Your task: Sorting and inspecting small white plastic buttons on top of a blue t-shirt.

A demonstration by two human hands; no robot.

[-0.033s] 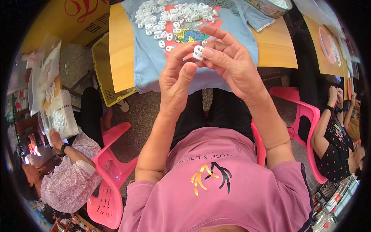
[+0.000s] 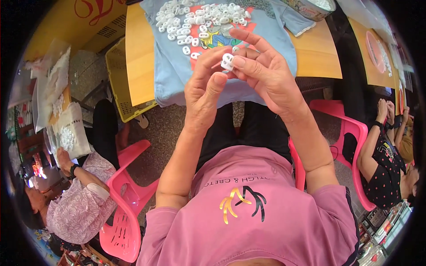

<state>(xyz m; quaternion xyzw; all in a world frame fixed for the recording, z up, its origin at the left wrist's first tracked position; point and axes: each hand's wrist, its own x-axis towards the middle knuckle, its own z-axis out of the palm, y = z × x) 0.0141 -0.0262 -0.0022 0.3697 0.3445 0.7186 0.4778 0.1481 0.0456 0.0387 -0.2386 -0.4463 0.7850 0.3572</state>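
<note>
Between the thumb and fingers of my right hand (image 2: 266,73) is a small white plastic piece with two holes (image 2: 227,61). My left hand (image 2: 206,80) is beside it, fingers curled toward the piece and thumb held apart from them. Its fingertips are partly hidden behind the piece, so I cannot tell whether they touch it. Beyond my hands, many similar white two-holed pieces (image 2: 213,15) lie heaped and scattered on a light blue T-shirt (image 2: 171,82) with a coloured print, spread over the table.
The wooden table (image 2: 140,57) shows on both sides of the shirt. A round tin (image 2: 310,11) with white contents stands at the far right. Left of the table is a yellow crate (image 2: 120,80). Other people sit on pink chairs (image 2: 128,213) at both sides, a pink basket (image 2: 375,51) near the right one.
My left hand has shifted very slightly to the right. My right hand keeps its pinch on the white piece.
</note>
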